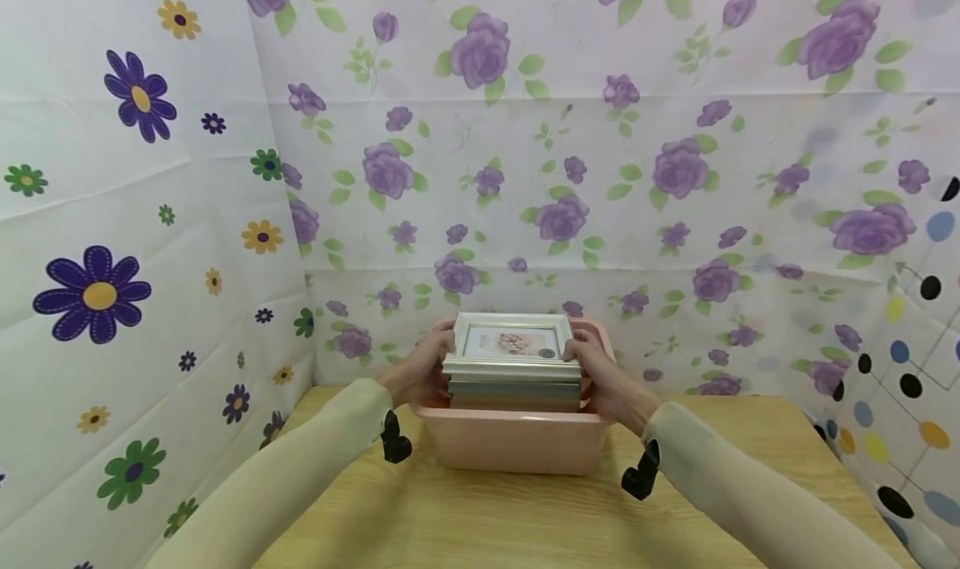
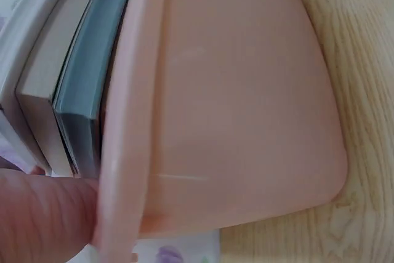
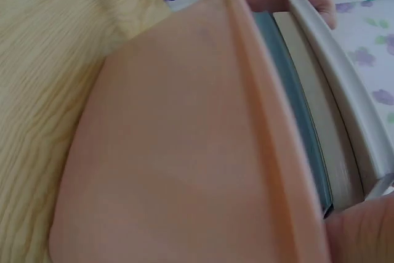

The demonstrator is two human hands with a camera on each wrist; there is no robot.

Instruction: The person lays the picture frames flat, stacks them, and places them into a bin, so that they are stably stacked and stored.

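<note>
A stack of picture frames sits inside a pink plastic basin point(image 1: 517, 444), rising above its rim. On top lies a white frame point(image 1: 459, 342) with a flower print behind its pane. Under it, the left wrist view shows a beige frame point(image 2: 46, 69) and a blue-grey frame point(image 2: 92, 60). My left hand point(image 1: 423, 371) grips the stack's left side, thumb by the top frame's edge. From the right side my right hand point(image 1: 606, 379) grips the same stack, its thumb at the white frame's corner. The fingers lower down are hidden between stack and basin wall.
The basin stands on a light wooden table point(image 1: 480, 519), close to the flower-printed back cloth point(image 1: 510, 169). Patterned cloths also hang at the left point(image 1: 150, 219) and right point(image 1: 922, 352). A black camera strap circles each sleeved wrist.
</note>
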